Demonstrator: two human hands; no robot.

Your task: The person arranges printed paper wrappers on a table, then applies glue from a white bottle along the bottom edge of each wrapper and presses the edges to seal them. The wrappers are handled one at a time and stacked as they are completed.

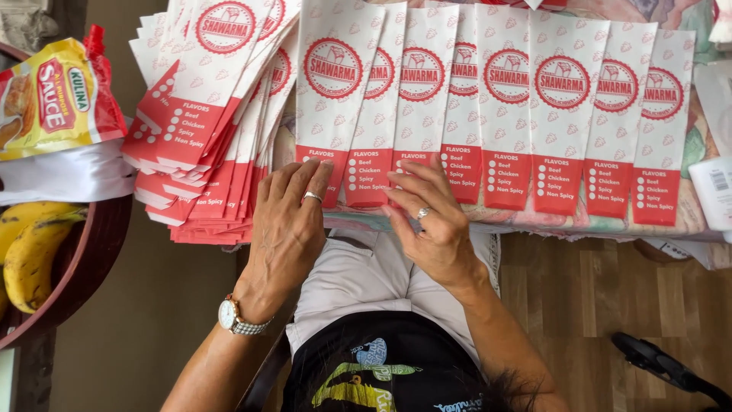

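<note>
Fingers: those of the left hand lay flat and slightly spread, tips on the red lower edge of a paper sleeve; those of the right hand were loosely curled and apart, tips touching the next sleeve's bottom, gripping nothing.
Hand pose: both palms faced down, wrists bent back toward the body; a wristwatch sat on the left wrist, a ring on each hand.
Sleeves ahead of the fingertips: a row of overlapping white-and-red paper sleeves fanned out to the right.
Handling: they looked light, thin, limp and easily creased; best pinched at the free red bottom edge.
Left of the fingers: a loose stack of sleeves.
Farther left: a sauce pouch and bananas in a dark bowl.
</note>
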